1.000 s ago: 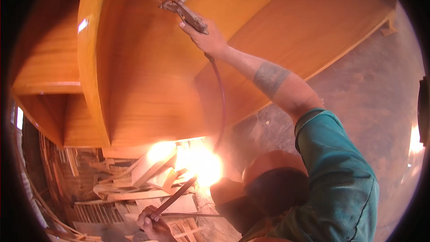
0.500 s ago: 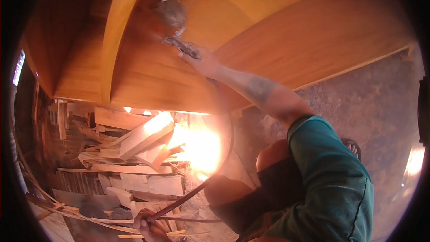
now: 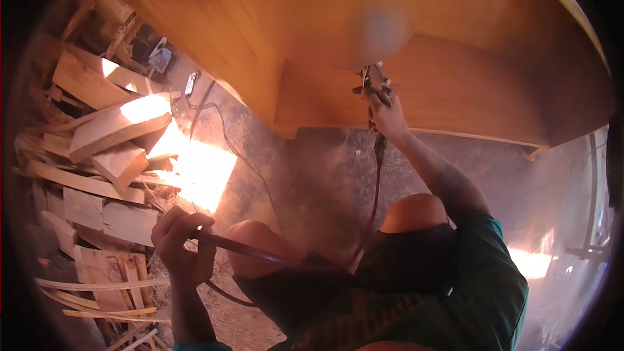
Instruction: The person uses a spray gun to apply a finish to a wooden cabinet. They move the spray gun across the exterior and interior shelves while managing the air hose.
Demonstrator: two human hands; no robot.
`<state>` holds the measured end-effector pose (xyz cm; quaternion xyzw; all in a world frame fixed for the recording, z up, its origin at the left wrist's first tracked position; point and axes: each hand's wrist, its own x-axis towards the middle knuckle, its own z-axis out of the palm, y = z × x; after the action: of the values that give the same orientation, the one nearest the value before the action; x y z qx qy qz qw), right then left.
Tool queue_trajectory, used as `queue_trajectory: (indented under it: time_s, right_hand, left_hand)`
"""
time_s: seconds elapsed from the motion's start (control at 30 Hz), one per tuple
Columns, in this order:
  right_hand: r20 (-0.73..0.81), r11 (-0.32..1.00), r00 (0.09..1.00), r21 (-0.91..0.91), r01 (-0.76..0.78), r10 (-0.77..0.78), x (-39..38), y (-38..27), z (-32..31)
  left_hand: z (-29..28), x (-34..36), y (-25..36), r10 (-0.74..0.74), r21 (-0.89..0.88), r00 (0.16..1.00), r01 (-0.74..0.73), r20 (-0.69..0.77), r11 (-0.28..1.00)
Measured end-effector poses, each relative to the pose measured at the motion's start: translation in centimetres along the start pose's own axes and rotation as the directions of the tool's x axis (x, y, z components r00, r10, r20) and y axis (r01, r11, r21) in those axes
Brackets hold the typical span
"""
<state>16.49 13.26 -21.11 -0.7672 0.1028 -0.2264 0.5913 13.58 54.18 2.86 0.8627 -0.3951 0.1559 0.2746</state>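
Note:
In the lower middle-left my left hand (image 3: 182, 247) is closed round a dark red hose (image 3: 260, 250), which crosses in front of my bent knees. My right hand (image 3: 387, 110) grips a metal spray gun (image 3: 376, 81) with a hose hanging below it. The gun's cup (image 3: 383, 29) is blurred above it. The gun is in front of the inside of an orange-brown wooden furniture piece (image 3: 487, 78), whose curved edges and panels span the top of the view.
A heap of wood offcuts and strips (image 3: 91, 182) lies along the left. A small white strip device (image 3: 190, 84) with a cable lies on the dusty concrete floor (image 3: 253, 149). Bright sunlight patches fall on wood and floor. A pale bar (image 3: 591, 188) stands at the right rim.
My view has swung, shifting the wood heap up and left. My right hand and gun now appear lower and further right in the furniture; my left hand has come up with the hose.

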Motion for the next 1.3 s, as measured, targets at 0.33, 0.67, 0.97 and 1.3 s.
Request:
queue_trajectory:
  time_s: [0.33,0.67,0.97,1.3]
  right_hand:
    - [-0.002,0.865,0.927,0.36,-0.349,0.375,7.2,-5.3,7.8]
    - [-0.262,0.864,0.829,0.255,-0.434,0.494,6.2,-0.4,-5.8]
    - [-0.595,0.917,0.781,-0.177,-0.357,0.19,0.4,2.1,-24.6]
    - [-0.154,0.989,0.988,-0.148,0.007,-0.03,-12.3,-8.6,-21.4]
  left_hand:
    - [-0.8,-3.3,-1.3,-0.07,-0.097,0.99,0.058,-0.121,0.994]
    - [3.5,0.2,-0.7,0.047,-0.188,0.997,-0.058,-0.066,0.981]
    - [9.1,9.7,6.3,0.23,-0.553,0.747,0.214,0.624,0.805]
    - [29.6,24.3,19.2,0.195,-0.752,0.908,0.171,0.372,0.636]
